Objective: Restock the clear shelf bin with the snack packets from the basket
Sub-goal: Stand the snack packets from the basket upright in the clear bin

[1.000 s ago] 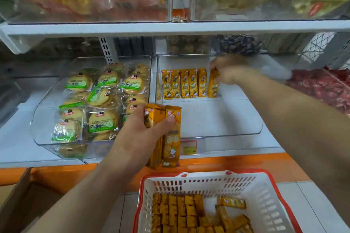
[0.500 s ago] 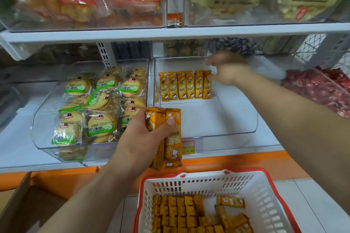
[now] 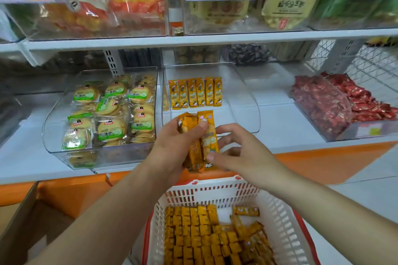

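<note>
Right hand (image 3: 243, 153) left white shelf's (image 3: 284, 122) bin (image 3: 243, 101), beside packets (image 3: 210, 135).

White shop shelves (image 3: 215, 39) over an orange base strip (image 3: 323, 163); pale tiled floor (image 3: 370, 191) at right, cardboard box (image 3: 19, 213) lower left.

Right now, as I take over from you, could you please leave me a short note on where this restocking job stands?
Left hand: grips a bundle of orange packets in front of the bin.
Right hand: fingertips at the bundle's front packet; whether it pinches is unclear.
Clear bin: a row of six packets stands at its back left.
Basket: many packets lie inside.
Done: one row.
Left: place the bundle, then go on emptying the basket.
</note>
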Available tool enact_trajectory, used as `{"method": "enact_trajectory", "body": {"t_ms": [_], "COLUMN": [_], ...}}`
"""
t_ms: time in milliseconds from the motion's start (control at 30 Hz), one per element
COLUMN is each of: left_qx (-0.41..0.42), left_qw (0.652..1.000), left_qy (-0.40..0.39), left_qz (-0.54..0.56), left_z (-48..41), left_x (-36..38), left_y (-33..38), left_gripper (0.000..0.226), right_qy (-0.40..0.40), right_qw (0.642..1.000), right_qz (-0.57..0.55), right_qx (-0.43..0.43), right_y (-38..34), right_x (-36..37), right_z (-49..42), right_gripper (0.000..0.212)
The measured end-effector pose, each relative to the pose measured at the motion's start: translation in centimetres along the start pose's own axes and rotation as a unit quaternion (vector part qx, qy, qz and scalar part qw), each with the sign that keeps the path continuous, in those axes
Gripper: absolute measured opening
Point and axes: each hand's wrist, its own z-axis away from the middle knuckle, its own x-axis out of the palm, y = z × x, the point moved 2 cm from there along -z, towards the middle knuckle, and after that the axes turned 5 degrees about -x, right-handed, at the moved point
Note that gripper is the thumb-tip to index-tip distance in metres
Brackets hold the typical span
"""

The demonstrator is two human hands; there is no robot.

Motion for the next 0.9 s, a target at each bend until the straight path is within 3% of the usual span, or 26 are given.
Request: {"method": "enact_trajectory", "body": {"t_ms": [167,333,567,800,900], "left_qx": [0.025,0.099,0.060,0.056,0.061], "left_qw": [1.000,0.981,0.964,0.961,0.965], "left_qy": [0.000,0.075,-0.023,-0.014,0.018], "left_qz": [-0.008,-0.149,-0.257,-0.270,-0.256], "left_z": [0.5,0.1,0.3,-0.1,-0.7], "left_x": [0.6,-0.3,0.2,0.1,-0.8], "left_y": [0.2,1.0,-0.2,-0.3,0.5], "left_gripper": [0.007,0.019,0.021,0.023,0.023], "right_qy": [-0.022,-0.007,0.139,0.085,0.106], "right_qw": [0.995,0.995,0.978,0.992,0.988], "right_qz": [-0.090,-0.090,-0.148,-0.076,0.005], "right_qx": [0.019,0.036,-0.039,-0.062,-0.112], "right_y": [-0.1,0.7,1.1,0.2,-1.2], "right_x": [-1.0,-2.0,-3.8,-4.7,-6.6], "right_z": [0.1,-0.2,-1.4,-2.5,-4.1], "right_gripper": [0.042,0.031,0.033,0.018,0.029]}}
